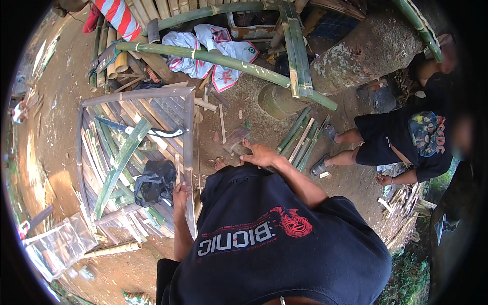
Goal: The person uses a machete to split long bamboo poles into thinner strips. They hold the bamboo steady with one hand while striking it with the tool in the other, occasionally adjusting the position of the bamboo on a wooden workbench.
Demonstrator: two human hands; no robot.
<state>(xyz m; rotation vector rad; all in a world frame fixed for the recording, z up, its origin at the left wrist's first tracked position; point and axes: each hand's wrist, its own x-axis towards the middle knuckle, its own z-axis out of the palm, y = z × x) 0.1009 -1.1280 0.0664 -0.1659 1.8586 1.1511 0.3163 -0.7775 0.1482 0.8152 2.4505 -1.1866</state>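
My left hand (181,195) is closed around the lower end of a thin pale wooden stick (177,169) at the right edge of a low bamboo-slat table (189,117). Next to it on the slats lies a crumpled black plastic bag (154,184). Beyond the bag, a wide green bamboo strip (121,165) rests across loose split strips. A long-bladed tool with a curved black-and-white handle (166,133) lies partly under that strip. My right hand (260,154) rests on my knee, fingers apart and holding nothing. Just past it, a brown wood block (237,136) lies on the ground.
A long green bamboo pole (203,55) spans the far side, near white-and-red cloth sacks (226,63) and a thick log (356,56). Green bamboo pieces (301,140) lie right of my knee. Another person (401,137) in dark clothes and sandals is at the right.
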